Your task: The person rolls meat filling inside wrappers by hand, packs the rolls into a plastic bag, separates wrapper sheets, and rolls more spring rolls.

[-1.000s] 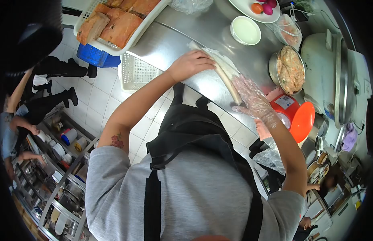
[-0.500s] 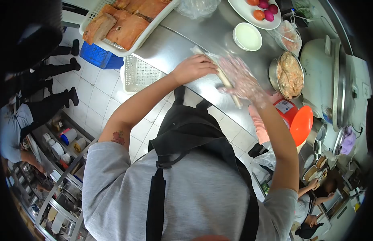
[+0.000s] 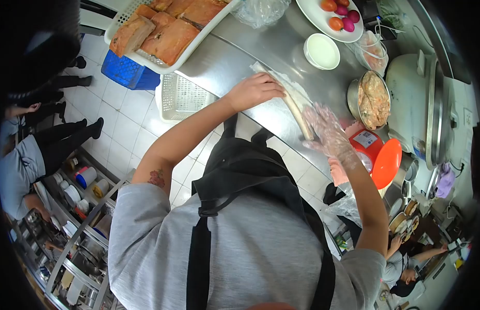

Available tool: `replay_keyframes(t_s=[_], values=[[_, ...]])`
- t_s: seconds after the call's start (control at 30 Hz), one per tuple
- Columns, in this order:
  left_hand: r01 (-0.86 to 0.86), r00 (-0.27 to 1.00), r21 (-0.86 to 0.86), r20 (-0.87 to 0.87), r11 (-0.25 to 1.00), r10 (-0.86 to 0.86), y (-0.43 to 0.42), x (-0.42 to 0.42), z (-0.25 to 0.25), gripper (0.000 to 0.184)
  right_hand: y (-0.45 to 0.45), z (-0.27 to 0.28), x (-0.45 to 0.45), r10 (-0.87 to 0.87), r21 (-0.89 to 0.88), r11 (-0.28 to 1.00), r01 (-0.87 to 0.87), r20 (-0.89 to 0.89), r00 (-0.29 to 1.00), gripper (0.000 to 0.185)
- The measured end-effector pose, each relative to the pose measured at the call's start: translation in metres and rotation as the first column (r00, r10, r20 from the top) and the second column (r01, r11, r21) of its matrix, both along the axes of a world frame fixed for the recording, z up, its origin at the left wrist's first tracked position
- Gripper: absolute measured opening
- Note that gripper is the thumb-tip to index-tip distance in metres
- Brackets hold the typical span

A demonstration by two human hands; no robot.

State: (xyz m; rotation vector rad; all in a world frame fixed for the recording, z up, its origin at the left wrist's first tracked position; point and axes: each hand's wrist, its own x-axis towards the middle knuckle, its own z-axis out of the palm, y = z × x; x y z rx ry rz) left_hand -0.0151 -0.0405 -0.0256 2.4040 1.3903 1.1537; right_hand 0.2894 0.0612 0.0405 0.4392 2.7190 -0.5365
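A long, thin, pale roll lies slantwise on the steel counter along a thin whitish sheet. I cannot tell what it is made of. My left hand is bare, its fingers together and curled over the upper part of the roll. Over my right hand is a clear plastic glove; its fingers are spread beside the roll's lower end, thumb near the tip. A white bowl of pale contents stands beyond the hands. To the right, a metal bowl holds an orange-pink mixture.
A white basket holds orange-brown slabs. Tomatoes and purple-pink round items lie on a white plate. An orange-red container and large cooker stand right. Below the counter edge are a blue crate and white crate. Other people are nearby.
My right hand has slid down and right, from lying across the roll to its lower end, exposing more of the roll and sheet. My left hand stays at the upper part.
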Motion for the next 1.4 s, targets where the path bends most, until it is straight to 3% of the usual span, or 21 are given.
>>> replay_keyframes(t_s=[0.13, 0.23, 0.33, 0.37, 0.43, 0.53, 0.63, 0.67, 0.77, 0.87, 1.0, 1.2, 1.4], values=[[0.006, 0.999, -0.018, -0.034, 1.0, -0.007, 0.002, 0.002, 0.003, 0.031, -0.003, -0.01, -0.042, -0.082, 0.097, 0.991, 0.09, -0.081, 0.993, 0.099], [-0.005, 0.998, -0.056, -0.064, 0.998, 0.001, 0.002, 0.004, 0.005, 0.033, -0.014, -0.004, -0.026, -0.045, 0.043, 0.998, 0.049, -0.102, 0.994, 0.095], [-0.013, 0.996, -0.087, -0.085, 0.996, 0.006, 0.002, 0.005, 0.006, 0.035, 0.0, 0.034, -0.023, -0.03, 0.097, 0.995, 0.011, 0.202, 0.979, 0.089], [-0.01, 0.996, -0.097, -0.09, 0.995, 0.002, 0.001, 0.005, 0.006, 0.036, 0.008, 0.037, -0.023, -0.12, 0.101, 0.988, 0.119, 0.008, 0.993, 0.087], [-0.014, 0.995, -0.126, -0.096, 0.992, 0.002, 0.001, 0.005, 0.007, 0.037, 0.035, 0.034, -0.032, -0.281, 0.051, 0.946, 0.322, -0.369, 0.886, 0.084], [-0.023, 0.994, -0.133, -0.107, 0.991, 0.009, 0.001, 0.005, 0.01, 0.037, 0.066, 0.022, -0.073, -0.301, 0.361, 0.818, 0.448, -0.395, 0.868, 0.085], [-0.009, 0.995, -0.103, -0.095, 0.995, 0.0, 0.001, 0.006, 0.01, 0.037, 0.071, 0.017, -0.088, -0.342, 0.475, 0.809, 0.346, -0.099, 0.935, 0.087], [-0.004, 0.996, -0.09, -0.088, 0.996, -0.004, 0.001, 0.005, 0.01, 0.038, 0.072, 0.019, -0.086, -0.349, 0.406, 0.84, 0.36, -0.106, 0.931, 0.089], [0.004, 0.997, -0.076, -0.071, 0.997, -0.01, 0.001, 0.004, 0.009, 0.038, 0.072, 0.026, -0.082, -0.372, 0.419, 0.818, 0.394, -0.137, 0.918, 0.09], [0.007, 0.997, -0.079, -0.08, 0.997, -0.013, 0.001, 0.004, 0.009, 0.039, 0.074, 0.016, -0.081, -0.378, 0.346, 0.794, 0.5, -0.363, 0.852, 0.089], [0.004, 0.997, -0.074, -0.08, 0.997, -0.01, 0.002, 0.005, 0.011, 0.038, 0.084, 0.016, -0.092, -0.335, 0.394, 0.856, 0.336, -0.072, 0.939, 0.092], [-0.001, 0.996, -0.069, -0.086, 0.998, -0.005, 0.001, 0.004, 0.009, 0.039, 0.073, 0.005, -0.071, -0.246, 0.402, 0.812, 0.423, -0.422, 0.873, 0.099], [-0.018, 0.995, -0.075, -0.103, 0.997, 0.011, 0.001, 0.005, 0.011, 0.039, 0.071, -0.015, -0.068, -0.291, 0.345, 0.842, 0.415, -0.359, 0.887, 0.106]])
